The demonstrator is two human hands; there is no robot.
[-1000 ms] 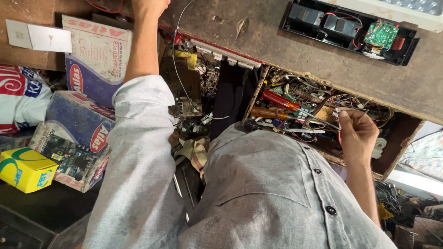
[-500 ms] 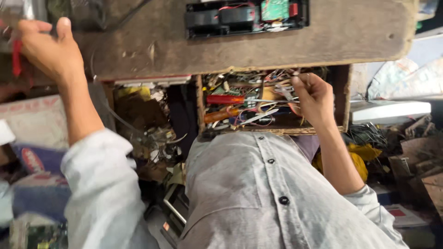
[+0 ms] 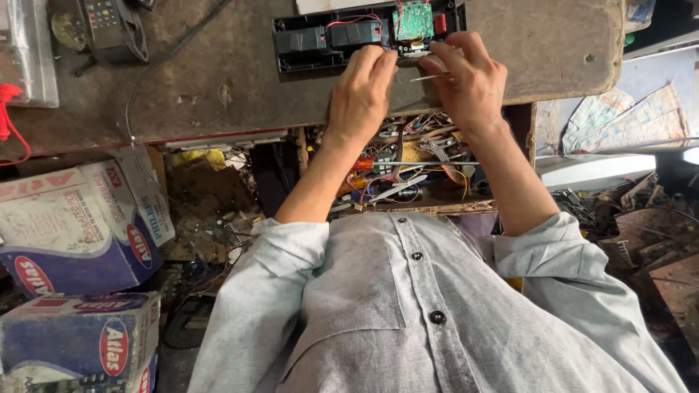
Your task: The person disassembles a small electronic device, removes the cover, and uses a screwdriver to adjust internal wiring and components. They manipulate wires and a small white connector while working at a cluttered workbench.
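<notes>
— So, what takes up the most room?

— Up top, a worn brown tabletop (image 3: pixel 218 80) runs nearly the full width. Below it comes the person's grey buttoned shirt (image 3: pixel 422 313), sleeves pushed up to the elbows.

— And off to the side?

— Two white and blue cardboard boxes (image 3: pixel 73 225) sit at the left, one above the other. Under the tabletop's edge an open drawer (image 3: pixel 408 171) is crammed with wires, screwdrivers and small metal parts. On the far right lies a heap of scrap boards and cables (image 3: pixel 641 225).

— Where is the piece being worked on?

— A long black device with its cover off (image 3: pixel 320 40) lies at the far edge of the tabletop, straight ahead of the person. A small green circuit board (image 3: pixel 413 20) sits at its right end, with red wires beside it.

— What are the hands doing?

— The left hand (image 3: pixel 360 94) rests on the near rim of the open device, its fingers curled down against the casing, not visibly wrapped around anything. The right hand (image 3: pixel 470 84) is just beside it, under the green board, its fingers pinched together on a thin metal tool (image 3: pixel 429 76) whose tip points left toward the other hand.

— Anything else small?

— A dark handset-like gadget (image 3: pixel 109 25) lies at the upper left, with a bit of red cord (image 3: pixel 9 109) at the edge.
</notes>
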